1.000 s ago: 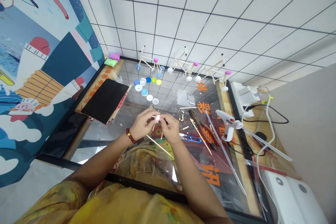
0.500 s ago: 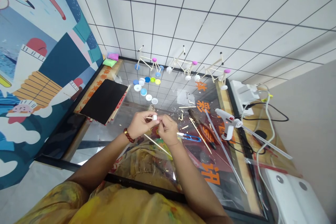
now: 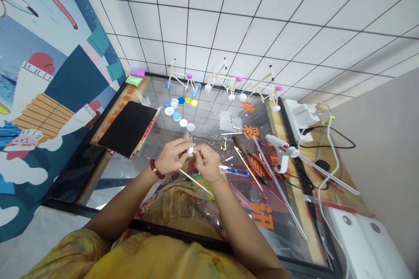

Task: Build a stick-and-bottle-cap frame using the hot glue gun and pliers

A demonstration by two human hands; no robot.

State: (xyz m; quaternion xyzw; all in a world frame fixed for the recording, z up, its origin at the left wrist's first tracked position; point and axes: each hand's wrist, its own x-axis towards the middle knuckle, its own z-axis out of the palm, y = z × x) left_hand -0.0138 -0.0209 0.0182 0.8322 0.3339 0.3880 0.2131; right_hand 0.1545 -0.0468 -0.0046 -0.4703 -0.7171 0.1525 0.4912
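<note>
My left hand (image 3: 173,155) and my right hand (image 3: 206,161) meet above the glass-topped table (image 3: 209,209), fingers pinched together around a small white cap (image 3: 190,150) fixed to thin wooden sticks. Both hands are closed on this little piece. A red bead bracelet (image 3: 155,169) circles my left wrist. A long wooden stick (image 3: 196,182) lies on the table just under my hands. Blue snips (image 3: 236,170) rest to the right of my right hand.
A white glue gun (image 3: 281,151) stands at the right with long glue sticks (image 3: 278,187) beside it. Three stick models (image 3: 225,80) line the back wall. Several coloured bottle caps (image 3: 180,107) and a black board (image 3: 126,127) lie at left. A power strip (image 3: 303,117) with cables sits far right.
My hands have dropped slightly and drawn closer together around the white cap. The view has tilted a little; nothing else on the table has moved.
</note>
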